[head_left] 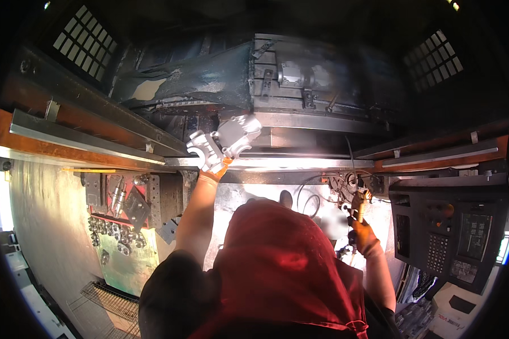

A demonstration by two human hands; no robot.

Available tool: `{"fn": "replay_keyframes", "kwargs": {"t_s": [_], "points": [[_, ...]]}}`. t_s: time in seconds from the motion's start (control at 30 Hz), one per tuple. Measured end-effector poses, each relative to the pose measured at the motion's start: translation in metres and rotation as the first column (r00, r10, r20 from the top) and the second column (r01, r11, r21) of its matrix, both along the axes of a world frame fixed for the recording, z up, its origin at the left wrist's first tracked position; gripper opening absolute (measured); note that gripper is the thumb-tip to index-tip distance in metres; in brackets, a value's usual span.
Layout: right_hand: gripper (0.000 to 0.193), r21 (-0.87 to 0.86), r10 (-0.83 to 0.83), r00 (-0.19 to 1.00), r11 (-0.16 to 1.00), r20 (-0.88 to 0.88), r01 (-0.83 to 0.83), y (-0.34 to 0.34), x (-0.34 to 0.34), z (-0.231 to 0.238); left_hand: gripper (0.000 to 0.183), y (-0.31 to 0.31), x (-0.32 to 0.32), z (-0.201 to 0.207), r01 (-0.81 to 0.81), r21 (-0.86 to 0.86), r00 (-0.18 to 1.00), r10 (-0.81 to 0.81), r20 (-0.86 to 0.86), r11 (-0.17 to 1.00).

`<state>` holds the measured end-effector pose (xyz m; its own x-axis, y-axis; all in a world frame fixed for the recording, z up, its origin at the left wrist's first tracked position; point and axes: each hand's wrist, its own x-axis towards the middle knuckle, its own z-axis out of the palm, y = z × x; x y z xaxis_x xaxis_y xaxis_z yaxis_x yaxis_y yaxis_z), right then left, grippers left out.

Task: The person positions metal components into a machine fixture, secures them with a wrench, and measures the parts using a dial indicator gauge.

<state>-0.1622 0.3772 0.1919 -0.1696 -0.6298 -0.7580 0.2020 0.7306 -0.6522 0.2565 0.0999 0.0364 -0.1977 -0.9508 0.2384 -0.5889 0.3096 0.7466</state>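
Gripping casting (237,134) w/ L hand (215,169), at sill (300,163), left of ctr. Grasping yellowish tool (361,210), prob., in R hand (365,231), near right; can't tell kind. Could drop casting, w/ only one hand on awkward shape; could chip it on sill by lowering too soon; could snag cable (350,152) by swinging R hand wide.
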Motion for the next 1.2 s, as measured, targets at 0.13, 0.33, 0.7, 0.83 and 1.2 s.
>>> {"fn": "replay_keyframes", "kwargs": {"t_s": [0.13,0.33,0.7,0.83,1.2], "points": [[0.032,-0.015,0.588,0.798,0.806,0.130,-0.592,-0.002,-0.018,0.053,0.063,-0.012,-0.004,-0.007,0.041,-0.026,0.993,-0.038,0.116,0.999],[0.022,-0.256,0.772,0.622,0.580,-0.129,-0.773,-0.010,-0.032,0.006,0.069,-0.014,-0.007,-0.017,0.023,-0.136,0.974,0.008,0.225,0.990],[0.041,0.093,0.065,0.953,0.995,-0.297,-0.038,-0.164,-0.029,-0.017,0.074,0.054,-0.011,0.027,-0.015,-0.070,0.978,0.029,0.206,0.997],[0.048,0.021,-0.003,0.998,1.000,0.057,0.002,-0.281,0.027,-0.043,0.066,0.098,0.014,-0.008,0.000,-0.061,0.978,0.012,0.208,0.998],[0.052,0.103,0.232,0.923,0.972,-0.307,-0.210,-0.364,0.023,-0.086,0.027,0.222,0.053,0.012,-0.201,-0.189,0.846,0.268,0.460,0.961]]}}
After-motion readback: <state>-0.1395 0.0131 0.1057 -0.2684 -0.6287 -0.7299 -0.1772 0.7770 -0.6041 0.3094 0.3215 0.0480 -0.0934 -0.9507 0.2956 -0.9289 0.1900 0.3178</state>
